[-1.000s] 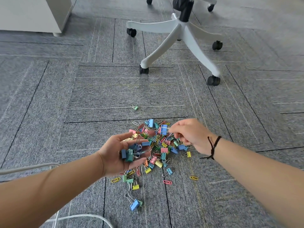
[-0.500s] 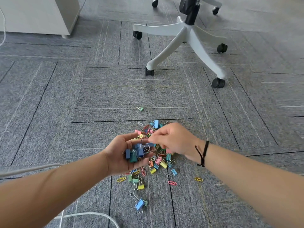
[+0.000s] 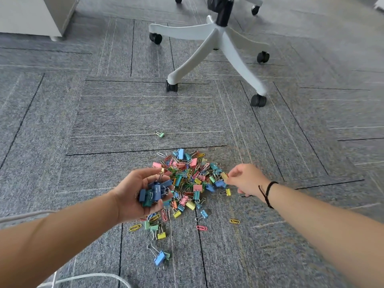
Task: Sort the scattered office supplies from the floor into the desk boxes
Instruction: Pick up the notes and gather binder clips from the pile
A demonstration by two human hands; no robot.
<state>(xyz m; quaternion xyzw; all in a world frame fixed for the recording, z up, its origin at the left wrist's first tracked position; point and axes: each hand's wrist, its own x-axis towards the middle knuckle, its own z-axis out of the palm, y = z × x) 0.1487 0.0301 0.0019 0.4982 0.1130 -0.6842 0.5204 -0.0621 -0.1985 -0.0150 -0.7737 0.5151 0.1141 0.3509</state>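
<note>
A white cabinet (image 3: 31,15) stands far up-left of the clip pile (image 3: 187,179), and a pale cable (image 3: 83,277) curls on the carpet (image 3: 62,142) down-left of the pile. The left hand (image 3: 137,194) hovers palm-up at the pile's left edge, fingers curled round a handful of dark blue clips (image 3: 154,192) — a teal one is tucked among them. Below the pile lie strays: a yellow paperclip (image 3: 135,227), green and yellow binder clips, and lower still a lone blue clip (image 3: 159,257). The pile itself sits on the carpet, a heap of pink, blue, green, yellow and orange binder clips tangled with coloured paperclips. Above it, well apart, rests a single green clip (image 3: 160,134). Farther up stands the chair base (image 3: 216,44), white spokes on black castors. At the pile's right edge the right hand (image 3: 247,179) reaches in knuckles-up, thumb and forefinger pinching a yellow clip (image 3: 224,176) that touches the heap; the other fingers are curled under. A black cord (image 3: 268,192) circles that wrist. Just right of the pile's lower part lie a pink paperclip (image 3: 202,228) and a yellow one.
</note>
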